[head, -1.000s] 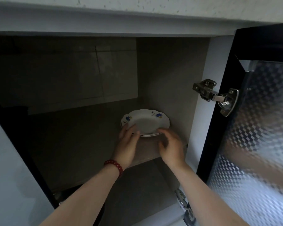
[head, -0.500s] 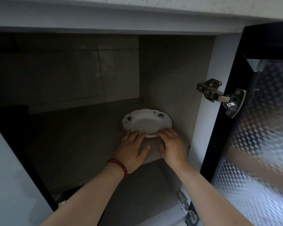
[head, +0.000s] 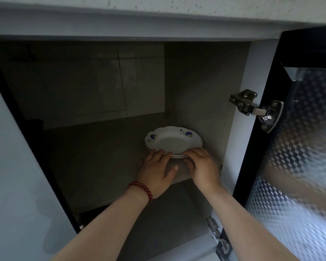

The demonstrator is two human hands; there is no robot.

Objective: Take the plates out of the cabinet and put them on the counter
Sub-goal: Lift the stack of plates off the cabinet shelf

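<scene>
A small stack of white plates [head: 172, 141] with blue flowers and a wavy rim sits on the shelf [head: 102, 159] inside the cabinet, near its right wall. My left hand [head: 157, 174], with a red bead bracelet at the wrist, lies flat on the shelf with its fingertips on the stack's near rim. Over the near right rim, my right hand [head: 201, 164] curls its fingers on the top plate's edge. The plates rest on the shelf. Both hands hide the front edge of the stack.
The cabinet door [head: 297, 147] with patterned glass stands open at the right, on metal hinges [head: 252, 108]. A white panel [head: 13, 166] flanks the opening at the left. The speckled counter edge [head: 177, 6] runs above. A lower compartment [head: 158, 223] lies under the shelf.
Both hands have lowered from hovering around the plates to resting at the stack's near rim, the left palm flattening onto the shelf. The plates have not moved.
</scene>
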